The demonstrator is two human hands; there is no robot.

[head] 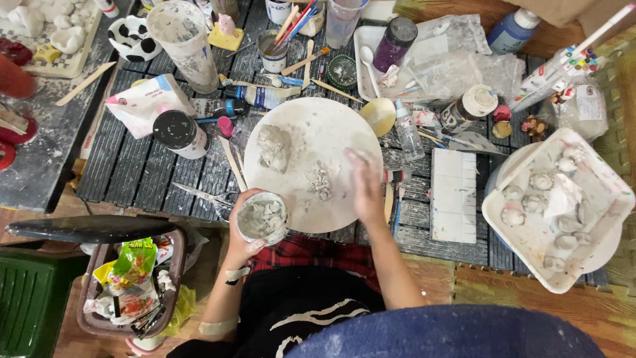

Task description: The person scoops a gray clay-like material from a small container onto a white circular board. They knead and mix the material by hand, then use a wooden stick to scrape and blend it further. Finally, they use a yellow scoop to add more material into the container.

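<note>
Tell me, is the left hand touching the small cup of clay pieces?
Touching. The head view shows the left hand wrapped around the small cup, fingers against its side.

Small round cup (pixel 262 217), clay-smeared, upright at near edge of white round board (pixel 331 126), half full w/ grey clay bits. On board: grey clay lump (pixel 274 148) left of centre, small crumb pile (pixel 320 180) near middle.

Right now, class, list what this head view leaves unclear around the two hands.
- Right hand: motion-blurred over the round board; finger pose unclear.
- Cup: left hand wraps it, hiding its side and depth.
- Grey crumbs: too small to count.
- Scissors: handles hidden behind the left hand and cup.
</note>
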